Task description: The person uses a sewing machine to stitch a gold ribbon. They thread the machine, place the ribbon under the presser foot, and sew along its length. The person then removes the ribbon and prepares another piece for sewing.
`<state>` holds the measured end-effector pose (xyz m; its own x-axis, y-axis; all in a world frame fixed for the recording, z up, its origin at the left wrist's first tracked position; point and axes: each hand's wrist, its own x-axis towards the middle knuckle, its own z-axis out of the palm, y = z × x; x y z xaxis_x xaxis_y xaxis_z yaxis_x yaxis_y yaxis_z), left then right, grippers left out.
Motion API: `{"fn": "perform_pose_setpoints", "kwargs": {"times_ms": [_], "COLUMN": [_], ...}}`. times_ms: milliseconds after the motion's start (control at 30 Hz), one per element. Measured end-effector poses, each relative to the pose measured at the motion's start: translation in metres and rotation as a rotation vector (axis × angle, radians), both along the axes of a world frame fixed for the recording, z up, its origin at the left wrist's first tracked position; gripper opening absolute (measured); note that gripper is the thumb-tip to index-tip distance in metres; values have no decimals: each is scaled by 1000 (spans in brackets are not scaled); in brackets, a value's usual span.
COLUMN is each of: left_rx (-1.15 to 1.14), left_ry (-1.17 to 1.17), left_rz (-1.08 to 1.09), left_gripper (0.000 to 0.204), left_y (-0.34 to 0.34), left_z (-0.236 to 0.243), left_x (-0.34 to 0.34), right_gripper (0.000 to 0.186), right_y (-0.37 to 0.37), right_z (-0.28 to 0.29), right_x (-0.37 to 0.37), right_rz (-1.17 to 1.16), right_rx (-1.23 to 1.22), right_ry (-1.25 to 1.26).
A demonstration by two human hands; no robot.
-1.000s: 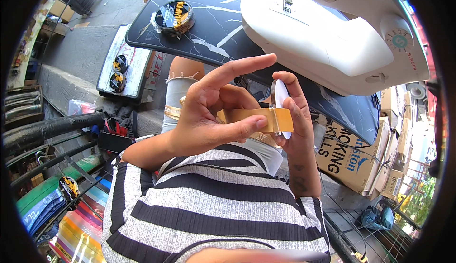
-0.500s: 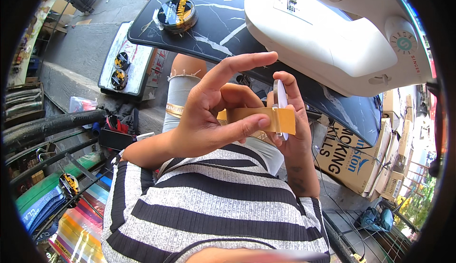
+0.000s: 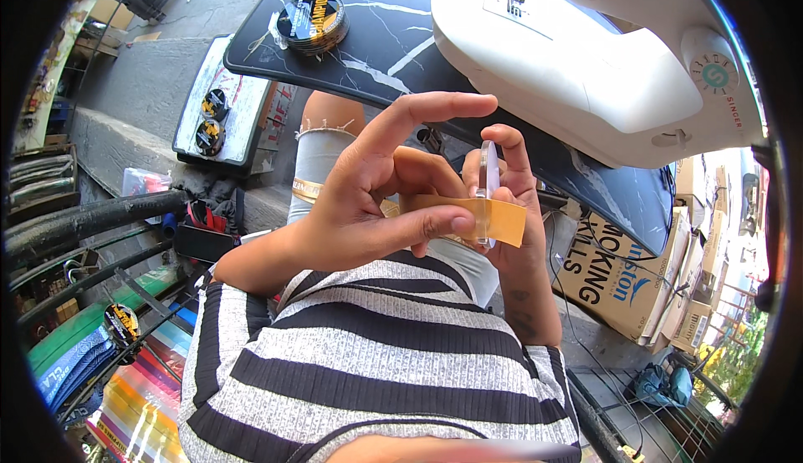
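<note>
My left hand pinches a folded yellow-tan strip with its thumb lying along it, while the index finger stretches out above. My right hand grips a thin white disc with a clear, shiny rim, seen nearly edge-on. The strip runs across the disc's lower part, its free end reaching past the disc to the right; whether it passes through a slot I cannot tell. A loose tan band lies on my lap below, partly hidden by my hands.
A black marble-patterned table bears a white sewing machine and stacked round black tins. A side stand holds two more tins. Cardboard boxes lean at right, cords hang beside them; metal railings run along the left.
The strip's free end has moved slightly down and right and shows longer beyond the disc. My left index finger has shifted slightly right; both hands keep their hold.
</note>
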<state>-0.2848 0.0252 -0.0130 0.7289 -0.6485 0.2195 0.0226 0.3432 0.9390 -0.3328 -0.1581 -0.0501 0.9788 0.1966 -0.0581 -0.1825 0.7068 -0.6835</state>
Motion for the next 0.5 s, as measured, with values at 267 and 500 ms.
{"fn": "perform_pose_setpoints", "kwargs": {"times_ms": [267, 500], "left_rx": [22, 71], "left_ry": [148, 295], "left_rz": [-26, -8], "left_gripper": [74, 73], "left_y": [2, 1], "left_z": [-1, 0], "left_x": [1, 0], "right_gripper": [59, 58], "right_y": [-4, -3], "right_z": [4, -6], "right_x": [0, 0], "right_rz": [-9, 7], "right_rx": [-64, -26], "right_ry": [31, 31]}}
